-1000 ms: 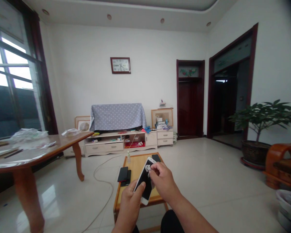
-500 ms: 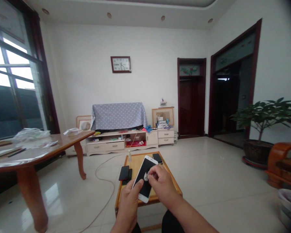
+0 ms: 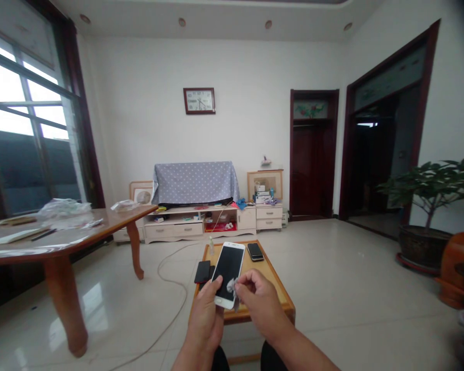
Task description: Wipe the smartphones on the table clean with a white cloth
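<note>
My left hand (image 3: 206, 312) is closed around the lower left of a white smartphone (image 3: 230, 263), with its thumb along the edge of the dark screen. The phone is tilted up towards me above a small wooden table (image 3: 272, 278). Between the thumb and fingers of my right hand (image 3: 260, 299) is a crumpled greyish-white tissue (image 3: 231, 285), resting against the lower part of the screen. On the table behind the phone lie a dark phone (image 3: 255, 251) at the right and a black phone-like slab (image 3: 202, 271) at the left, on top of another dark item.
A small clear bottle (image 3: 211, 246) stands at the table's far left corner. A cable (image 3: 183, 304) runs across the floor to the left. Plastic bags (image 3: 64, 211) lie on a larger wooden table at the left. A potted plant (image 3: 425, 226) stands at the right.
The tissue has moved down the screen with my right hand, to a spot nearer the phone's lower edge. The phone is turned more upright, and the view has shifted slightly.
</note>
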Available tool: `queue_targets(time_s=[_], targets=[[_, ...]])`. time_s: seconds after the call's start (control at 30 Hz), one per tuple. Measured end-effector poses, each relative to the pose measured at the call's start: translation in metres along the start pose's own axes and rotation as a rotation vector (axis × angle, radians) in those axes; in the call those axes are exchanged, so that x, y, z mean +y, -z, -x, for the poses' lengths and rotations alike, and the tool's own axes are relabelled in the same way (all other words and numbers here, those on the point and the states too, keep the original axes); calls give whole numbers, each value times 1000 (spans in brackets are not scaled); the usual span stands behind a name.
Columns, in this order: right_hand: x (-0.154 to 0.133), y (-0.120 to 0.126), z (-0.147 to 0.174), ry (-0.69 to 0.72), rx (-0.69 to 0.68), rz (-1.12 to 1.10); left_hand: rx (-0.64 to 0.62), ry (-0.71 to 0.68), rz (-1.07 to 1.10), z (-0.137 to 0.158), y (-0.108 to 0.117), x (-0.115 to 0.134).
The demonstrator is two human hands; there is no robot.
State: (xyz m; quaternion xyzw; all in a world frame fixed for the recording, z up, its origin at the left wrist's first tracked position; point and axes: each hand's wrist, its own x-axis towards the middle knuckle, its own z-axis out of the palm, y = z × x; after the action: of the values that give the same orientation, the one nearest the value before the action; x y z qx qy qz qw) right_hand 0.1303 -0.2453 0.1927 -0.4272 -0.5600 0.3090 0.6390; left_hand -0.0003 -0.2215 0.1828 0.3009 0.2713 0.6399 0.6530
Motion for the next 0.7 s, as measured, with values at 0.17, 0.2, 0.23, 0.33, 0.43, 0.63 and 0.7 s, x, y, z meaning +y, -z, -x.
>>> queue_targets(time_s=[0.17,0.2,0.23,0.33,0.43,0.63,0.7], targets=[[-10,9,-33,13,92,14,-38,30,-6,2,-2,2],[-10,7,-30,27,86,53,-20,24,-3,1,-2,2],[-8,3,-23,50,68,102,0,11,-1,1,-1,1],[-3,-7,7,132,-20,254,47,-47,-18,-2,4,1],[-3,-9,18,177,-45,311,31,-92,-81,-2,6,1],[-2,13,-39,149,54,269,-151,-99,-338,6,3,13],[2,23,-55,108,69,242,-176,-77,-413,8,4,19]])
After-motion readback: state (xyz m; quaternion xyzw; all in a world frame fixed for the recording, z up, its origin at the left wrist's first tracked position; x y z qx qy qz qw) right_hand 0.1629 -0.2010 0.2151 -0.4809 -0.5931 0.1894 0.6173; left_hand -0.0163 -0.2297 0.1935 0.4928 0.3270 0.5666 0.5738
